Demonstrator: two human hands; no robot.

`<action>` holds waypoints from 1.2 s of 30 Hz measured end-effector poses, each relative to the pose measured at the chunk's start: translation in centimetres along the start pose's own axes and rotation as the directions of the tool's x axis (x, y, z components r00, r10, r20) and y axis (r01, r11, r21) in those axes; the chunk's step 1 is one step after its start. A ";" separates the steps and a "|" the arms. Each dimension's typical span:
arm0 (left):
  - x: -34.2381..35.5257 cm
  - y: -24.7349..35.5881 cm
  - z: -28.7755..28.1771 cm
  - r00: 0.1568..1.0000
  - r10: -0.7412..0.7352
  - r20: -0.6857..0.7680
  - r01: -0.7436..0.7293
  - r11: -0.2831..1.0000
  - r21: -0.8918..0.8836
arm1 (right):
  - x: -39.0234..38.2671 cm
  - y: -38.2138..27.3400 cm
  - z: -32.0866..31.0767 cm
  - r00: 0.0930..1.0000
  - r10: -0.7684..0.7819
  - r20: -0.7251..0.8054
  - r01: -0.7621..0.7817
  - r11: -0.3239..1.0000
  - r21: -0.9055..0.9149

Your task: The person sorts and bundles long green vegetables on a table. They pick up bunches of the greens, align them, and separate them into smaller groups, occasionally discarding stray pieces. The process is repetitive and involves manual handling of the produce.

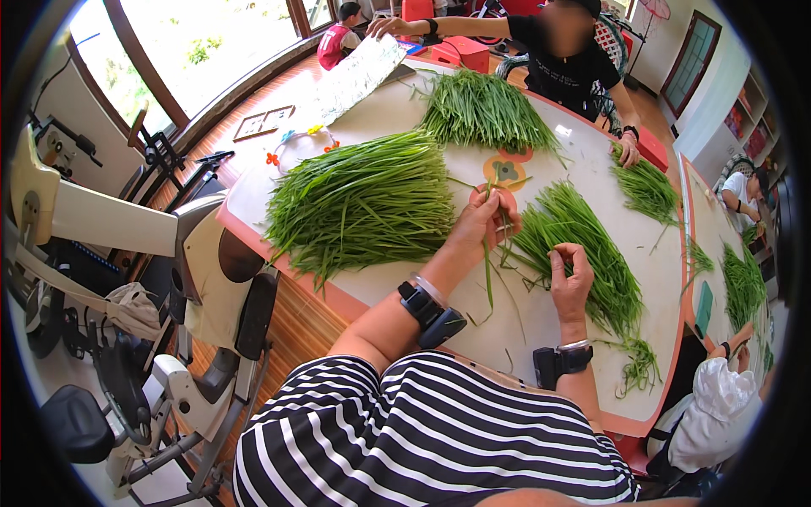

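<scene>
Low in the frame's centre, the right hand (571,272) is curled shut on thin green stalks at the near edge of a loose chive pile (583,245) on the white table (397,287). Just up-left, the left hand (488,215) pinches a single long chive stalk (488,275) that hangs down toward the person — between both hands. Farther left lies a large chive heap (363,203); beyond it, at the top, a far bundle (486,110).

Big chive heap (363,203) on the table (583,389) left of both hands, smaller pile (583,253) right.
</scene>
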State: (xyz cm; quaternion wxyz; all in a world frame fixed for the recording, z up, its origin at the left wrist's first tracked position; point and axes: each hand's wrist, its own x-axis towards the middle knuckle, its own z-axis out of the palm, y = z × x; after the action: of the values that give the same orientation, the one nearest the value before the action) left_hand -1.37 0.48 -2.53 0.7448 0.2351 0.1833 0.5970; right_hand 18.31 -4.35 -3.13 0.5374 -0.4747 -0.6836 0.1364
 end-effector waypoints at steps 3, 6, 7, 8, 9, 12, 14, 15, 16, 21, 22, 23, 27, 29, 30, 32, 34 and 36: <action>-0.3 -1.3 0.2 0.983 -0.176 0.044 0.175 0.984 0.022 | -0.2 -0.2 -0.2 1.000 -0.004 0.002 0.004 1.000 -0.031; -0.9 -1.8 1.1 0.965 -0.239 0.107 0.219 0.960 0.173 | 0.0 -0.7 -0.2 0.998 -0.054 0.015 0.056 0.994 -0.099; -1.2 -1.5 1.6 0.966 -0.240 0.095 0.212 0.948 0.238 | 0.2 -0.7 -0.1 0.996 -0.085 0.035 0.089 0.991 -0.102; -1.3 -1.5 1.8 0.961 -0.262 0.086 0.226 0.928 0.296 | 0.2 -0.7 -0.1 0.993 -0.110 0.046 0.114 0.988 -0.099; -1.5 -1.4 1.7 0.960 -0.272 0.066 0.238 0.916 0.323 | 0.2 -0.2 0.1 0.984 -0.163 0.074 0.172 0.977 -0.128; -2.3 1.0 2.5 0.974 -0.221 0.044 0.200 0.939 0.281 | 0.3 -1.5 0.1 0.975 -0.185 0.127 0.196 0.977 -0.081; -3.6 4.0 3.9 0.996 -0.079 0.049 0.063 0.958 0.280 | 0.2 -1.2 0.0 0.984 -0.156 0.086 0.160 0.986 -0.044; -4.4 5.9 4.2 0.992 -0.003 0.126 -0.034 0.956 0.292 | 0.4 -1.0 -0.1 0.983 -0.154 0.098 0.161 0.985 -0.069; -5.4 7.8 4.4 0.977 0.075 0.200 -0.133 0.947 0.293 | 0.4 -0.9 -0.1 0.981 -0.154 0.115 0.164 0.982 -0.093; -9.7 12.9 7.0 0.898 0.341 0.276 -0.388 0.912 0.134 | -0.2 -1.8 0.4 0.930 -0.159 0.332 0.282 0.888 -0.364; -9.9 12.7 6.9 0.901 0.308 0.305 -0.367 0.917 0.157 | -0.4 -1.9 0.7 0.923 -0.164 0.347 0.299 0.875 -0.380; -10.1 12.5 6.5 0.902 0.274 0.333 -0.347 0.920 0.182 | -0.6 -2.0 1.0 0.917 -0.169 0.361 0.315 0.863 -0.395; -10.3 10.7 4.4 0.964 -0.012 0.264 -0.047 0.975 0.218 | -1.2 -2.8 1.5 0.881 -0.185 0.436 0.380 0.826 -0.416; -10.3 9.2 3.2 0.979 -0.149 0.138 0.116 0.967 0.225 | -1.4 -2.8 2.0 0.874 -0.184 0.449 0.384 0.827 -0.410; -10.2 8.2 2.6 0.977 -0.208 0.050 0.192 0.955 0.226 | -1.6 -2.7 2.2 0.872 -0.178 0.455 0.383 0.828 -0.409; -9.9 6.5 -0.1 0.964 -0.266 -0.022 0.265 0.940 0.214 | -1.7 -1.7 2.6 0.885 -0.174 0.431 0.374 0.818 -0.437; -9.6 4.8 -1.8 0.938 -0.295 -0.183 0.333 0.912 0.239 | -1.9 -1.4 2.6 0.906 -0.145 0.397 0.321 0.848 -0.422; -9.3 3.8 -2.0 0.917 -0.306 -0.255 0.366 0.900 0.238 | -1.6 -1.9 2.1 0.930 -0.103 0.352 0.237 0.902 -0.362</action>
State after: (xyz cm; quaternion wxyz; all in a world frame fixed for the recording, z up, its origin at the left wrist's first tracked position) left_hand -7.62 -7.67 -2.11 0.7722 0.2382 0.3821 0.4483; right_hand 15.44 -5.91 -3.57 0.3195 -0.4828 -0.8150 0.0226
